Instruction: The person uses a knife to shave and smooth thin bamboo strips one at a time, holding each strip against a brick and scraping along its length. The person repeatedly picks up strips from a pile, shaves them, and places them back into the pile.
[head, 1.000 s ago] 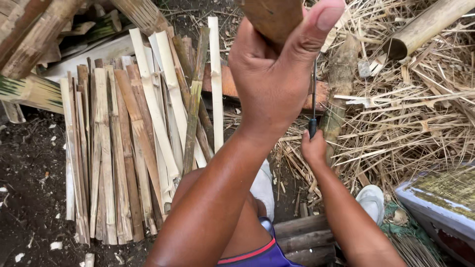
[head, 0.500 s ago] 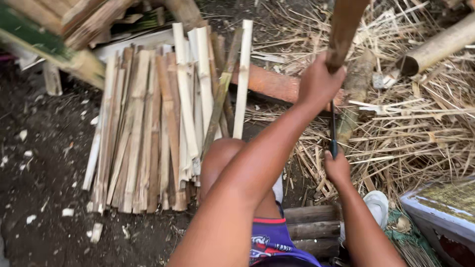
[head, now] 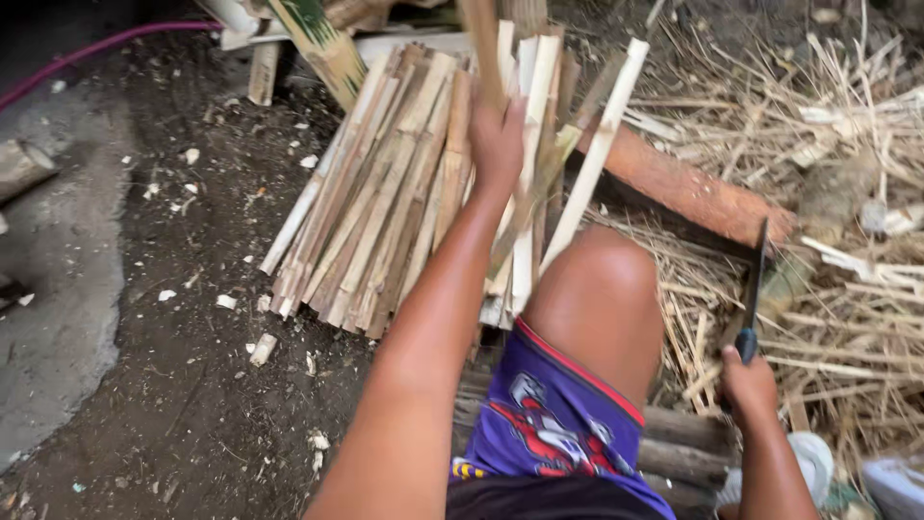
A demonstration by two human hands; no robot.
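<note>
My left hand (head: 497, 143) is stretched out over a pile of split bamboo slats (head: 385, 202) lying on the dirt, and it grips one slat (head: 478, 48) that points up and away. My right hand (head: 749, 385) is low at the right, closed around the handle of a dark knife (head: 754, 289) whose blade points upward. My bare knee (head: 597, 289) and purple shorts sit between the two arms.
A reddish log (head: 688, 188) lies across behind the knee. Dry bamboo shavings (head: 837, 193) cover the ground at the right. A green bamboo pole (head: 318, 43) and scraps lie at the top. Bare dirt and a grey concrete patch (head: 58, 250) are at the left.
My left hand has gone from raised near the camera with a bamboo piece down and left to the slat pile. The view has swung left. My right hand still holds the knife.
</note>
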